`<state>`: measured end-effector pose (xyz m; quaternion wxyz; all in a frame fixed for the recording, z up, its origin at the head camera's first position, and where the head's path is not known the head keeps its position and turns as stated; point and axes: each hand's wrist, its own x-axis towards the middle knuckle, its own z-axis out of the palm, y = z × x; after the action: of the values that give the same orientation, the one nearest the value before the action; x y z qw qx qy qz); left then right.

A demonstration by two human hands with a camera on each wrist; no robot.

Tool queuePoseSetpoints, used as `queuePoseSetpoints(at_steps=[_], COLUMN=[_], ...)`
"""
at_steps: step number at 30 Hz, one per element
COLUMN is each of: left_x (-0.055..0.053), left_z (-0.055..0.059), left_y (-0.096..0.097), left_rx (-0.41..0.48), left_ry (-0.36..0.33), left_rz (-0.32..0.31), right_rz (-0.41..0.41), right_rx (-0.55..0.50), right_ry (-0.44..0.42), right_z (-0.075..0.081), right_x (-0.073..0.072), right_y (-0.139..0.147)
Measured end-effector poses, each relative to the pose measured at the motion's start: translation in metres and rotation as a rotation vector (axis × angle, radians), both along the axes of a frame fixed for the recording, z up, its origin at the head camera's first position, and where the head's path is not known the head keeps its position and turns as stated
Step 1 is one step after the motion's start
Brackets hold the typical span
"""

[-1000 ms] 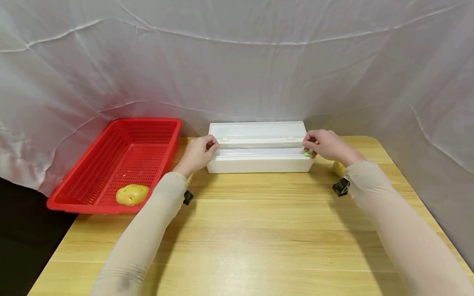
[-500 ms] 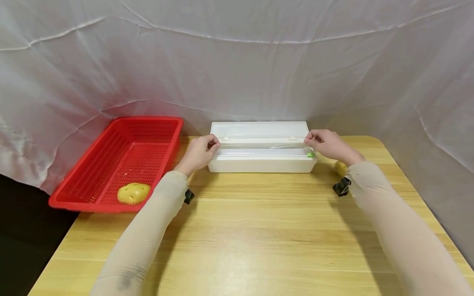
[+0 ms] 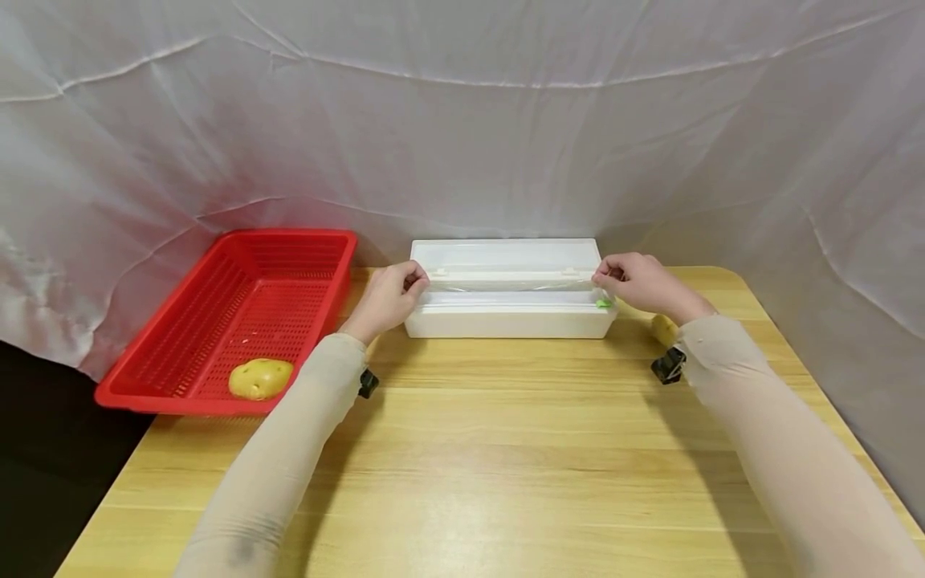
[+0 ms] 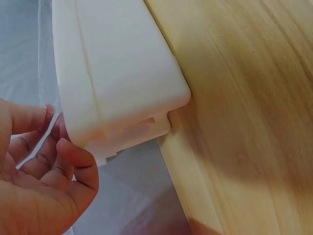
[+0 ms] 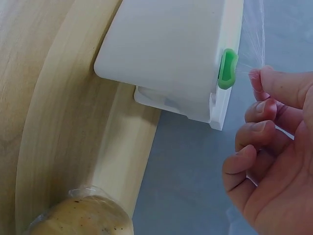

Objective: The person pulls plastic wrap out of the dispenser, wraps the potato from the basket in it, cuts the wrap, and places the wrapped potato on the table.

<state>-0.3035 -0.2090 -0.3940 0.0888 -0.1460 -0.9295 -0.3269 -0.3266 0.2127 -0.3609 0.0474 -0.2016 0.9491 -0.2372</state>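
At the back of the table stands a white cling film box (image 3: pixel 509 324) with its lid (image 3: pixel 506 252) tipped back. A clear strip of cling film (image 3: pixel 509 286) is stretched across above the box. My left hand (image 3: pixel 390 299) pinches one end of it between thumb and forefinger, at the box's left corner. At the other corner my right hand (image 3: pixel 639 282) pinches the film's opposite end, its other fingers loosely curled. The green slider (image 5: pixel 227 68) sits on the box edge just beside the right fingertips in the right wrist view.
To the left, a red plastic basket (image 3: pixel 282 305) holds a yellow potato (image 3: pixel 261 378). Another potato (image 5: pixel 83 218), wrapped in clear film, lies under the right wrist. Pale cloth (image 3: pixel 506 160) hangs behind the wooden table (image 3: pixel 506 449).
The right hand has risen slightly away from the green slider, and the film's edge has lifted with it. The left hand stays almost in place.
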Motion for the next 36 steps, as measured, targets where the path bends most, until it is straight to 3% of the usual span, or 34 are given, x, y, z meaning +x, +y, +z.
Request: queuePoseSetpoints(at_steps=[14, 30, 36], left_x=[0.0, -0.008, -0.011], left_z=[0.011, 0.024, 0.03], left_y=[0.0, -0.002, -0.005], left_rx=[0.054, 0.039, 0.056], left_ry=[-0.01, 0.015, -0.01], left_rz=[0.023, 0.045, 0.044], right_rz=[-0.009, -0.013, -0.014], right_rx=[-0.007, -0.015, -0.015], right_ry=[0.074, 0.096, 0.096], right_z=[0.007, 0.019, 0.023], right_x=[0.003, -0.001, -0.003], right_y=[-0.003, -0.004, -0.005])
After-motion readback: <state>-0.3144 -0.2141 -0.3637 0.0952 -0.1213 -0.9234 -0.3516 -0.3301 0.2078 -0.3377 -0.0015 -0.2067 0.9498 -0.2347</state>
